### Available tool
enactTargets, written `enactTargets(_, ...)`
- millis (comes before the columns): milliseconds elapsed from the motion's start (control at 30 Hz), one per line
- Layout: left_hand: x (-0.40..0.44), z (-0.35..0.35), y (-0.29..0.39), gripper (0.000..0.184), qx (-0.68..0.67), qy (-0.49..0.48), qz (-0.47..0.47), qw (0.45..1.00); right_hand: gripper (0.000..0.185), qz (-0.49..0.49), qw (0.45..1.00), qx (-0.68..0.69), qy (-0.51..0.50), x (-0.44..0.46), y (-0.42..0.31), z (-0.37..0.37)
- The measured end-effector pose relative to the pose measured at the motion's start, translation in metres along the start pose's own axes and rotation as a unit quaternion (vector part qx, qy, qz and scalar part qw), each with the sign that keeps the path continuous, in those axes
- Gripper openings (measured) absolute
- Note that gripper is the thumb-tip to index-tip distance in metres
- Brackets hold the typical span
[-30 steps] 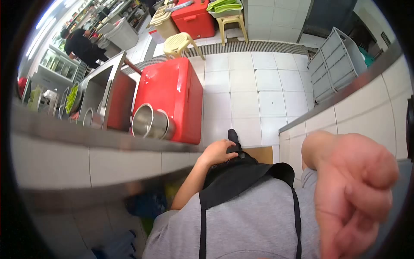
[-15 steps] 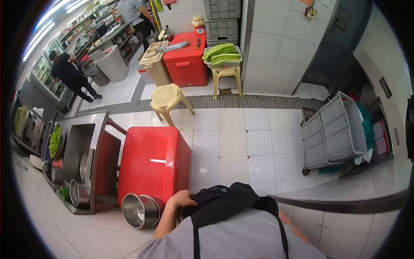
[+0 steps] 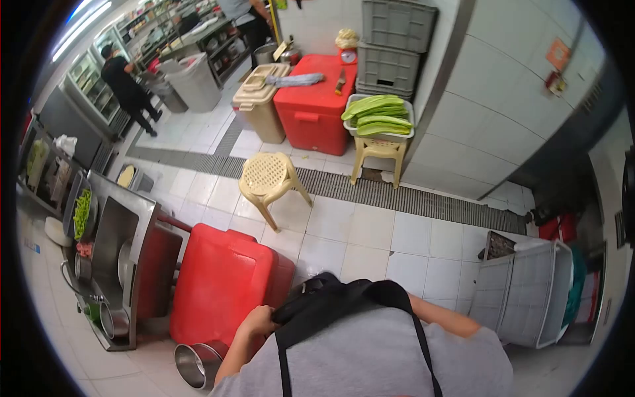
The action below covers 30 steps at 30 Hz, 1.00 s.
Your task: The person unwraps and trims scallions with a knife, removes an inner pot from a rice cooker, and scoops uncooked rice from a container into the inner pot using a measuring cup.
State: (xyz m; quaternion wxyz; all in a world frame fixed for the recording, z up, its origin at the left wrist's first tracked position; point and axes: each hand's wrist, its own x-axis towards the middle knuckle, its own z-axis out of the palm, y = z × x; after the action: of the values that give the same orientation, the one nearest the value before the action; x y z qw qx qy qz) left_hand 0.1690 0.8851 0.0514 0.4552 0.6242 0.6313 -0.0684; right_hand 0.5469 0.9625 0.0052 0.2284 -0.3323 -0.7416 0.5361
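Left hand at 7 o'clock by the black apron's edge — fingers partly hidden, can't tell how open or whether gripping. Right hand out of view. Apron at 6, red cooler beside left hand, metal pot at 7. Room: white tiled floor, drain grating across — stool at 10, green vegetables at 1, grey crate at 4.

Foreground: big red plastic box; round steel pot by its near edge, rectangular steel sink left. Beyond: red boxy plastic cooler, white-dialled red scale on its far right corner; rightward, long green vegetables in rectangular white plastic basket on beige plastic stool.
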Motion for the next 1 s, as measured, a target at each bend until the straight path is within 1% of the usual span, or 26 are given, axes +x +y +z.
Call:
enactTargets(33,0.001,-0.005,0.003,0.026,-0.024,0.020,-0.019,0.999,0.022,0.094,0.990,-0.013,-0.107,0.027,0.014,-0.012)
enactTargets(67,0.001,-0.011,0.008,0.026,-0.033,0.017,-0.028,0.999,0.025,0.060,0.989,0.002,-0.133,0.051,0.025,-0.022)
enactTargets(100,-0.002,-0.023,0.022,0.029,-0.073,0.050,-0.071,0.994,0.027,0.025,0.987,0.015,-0.157,0.085,0.024,-0.033)
enactTargets(133,0.003,-0.034,0.030,0.031,-0.111,0.082,-0.114,0.984,0.027,0.027,0.986,0.018,-0.166,0.115,0.027,-0.044)
enactTargets(200,0.018,-0.047,0.026,0.035,-0.162,0.111,-0.151,0.969,0.022,-0.040,0.970,-0.066,-0.231,0.177,0.037,-0.056)
enactTargets(233,0.028,-0.055,0.022,0.036,-0.181,0.114,-0.160,0.964,0.019,-0.135,0.973,-0.011,-0.188,0.208,0.062,-0.052)
enactTargets(267,0.040,-0.064,0.017,0.038,-0.196,0.106,-0.163,0.961,0.015,-0.100,0.948,-0.121,-0.279,0.249,0.020,-0.071)
enactTargets(300,0.054,-0.075,0.010,0.040,-0.210,0.093,-0.166,0.959,0.012,-0.090,0.951,-0.123,-0.270,0.280,0.009,-0.072)
enactTargets(333,0.067,-0.087,0.003,0.042,-0.222,0.071,-0.167,0.958,0.009,-0.096,0.970,-0.051,-0.218,0.306,-0.008,-0.070)
enactTargets(367,0.081,-0.101,-0.005,0.044,-0.234,0.046,-0.162,0.958,0.009,-0.128,0.965,-0.022,-0.228,0.337,-0.015,-0.068)
enactTargets(433,0.110,-0.129,-0.025,0.048,-0.262,-0.019,-0.144,0.954,0.012,-0.139,0.949,-0.084,-0.269,0.380,-0.012,-0.078)
enactTargets(500,0.145,-0.169,-0.051,0.052,-0.296,-0.105,-0.107,0.943,0.012,-0.121,0.952,-0.112,-0.258,0.407,-0.008,-0.117)
enactTargets(533,0.165,-0.195,-0.061,0.054,-0.312,-0.156,-0.085,0.933,0.014,-0.042,0.984,-0.052,-0.164,0.413,-0.008,-0.140)
enactTargets(567,0.187,-0.231,-0.061,0.056,-0.289,-0.202,-0.068,0.933,0.016,0.037,0.997,0.008,-0.066,0.421,-0.002,-0.163)
enactTargets(600,0.208,-0.272,-0.053,0.058,-0.237,-0.221,-0.064,0.944,0.017,0.071,0.997,0.030,0.006,0.427,0.016,-0.180)
enactTargets(633,0.227,-0.327,-0.020,0.063,-0.159,-0.225,-0.116,0.954,0.017,0.101,0.990,0.052,0.080,0.433,0.040,-0.196)
enactTargets(667,0.254,-0.355,-0.023,0.061,-0.086,-0.169,-0.034,0.981,0.017,0.133,0.980,0.074,0.131,0.440,0.062,-0.212)
enactTargets(700,0.286,-0.377,-0.026,0.058,-0.066,-0.073,-0.092,0.991,0.016,0.167,0.965,0.095,0.179,0.447,0.084,-0.229)
enactTargets(733,0.320,-0.395,-0.030,0.055,-0.047,0.023,-0.150,0.987,0.016,0.156,0.966,0.026,0.206,0.454,0.104,-0.244)
enactTargets(767,0.357,-0.412,-0.028,0.052,0.009,0.112,-0.099,0.989,0.015,0.145,0.961,-0.042,0.233,0.464,0.119,-0.259)
enactTargets(800,0.397,-0.425,-0.023,0.048,0.068,0.196,-0.047,0.977,0.015,0.154,0.961,-0.050,0.225,0.479,0.125,-0.276)
enactTargets(833,0.436,-0.436,-0.018,0.050,0.075,0.235,0.012,0.969,0.015,0.165,0.960,-0.056,0.218,0.495,0.130,-0.291)
enactTargets(900,0.514,-0.453,0.012,0.047,-0.102,0.188,0.070,0.974,0.016,0.174,0.963,-0.032,0.204,0.532,0.153,-0.315)
enactTargets(933,0.565,-0.447,0.009,0.044,-0.149,0.149,0.102,0.972,0.016,0.163,0.966,-0.043,0.196,0.556,0.171,-0.328)
enactTargets(967,0.596,-0.453,0.028,0.041,-0.144,0.097,0.111,0.979,0.016,0.150,0.968,-0.052,0.192,0.583,0.184,-0.342)
enactTargets(1000,0.640,-0.447,0.030,0.042,-0.039,0.065,0.138,0.988,0.015,0.143,0.971,-0.083,0.175,0.606,0.191,-0.354)
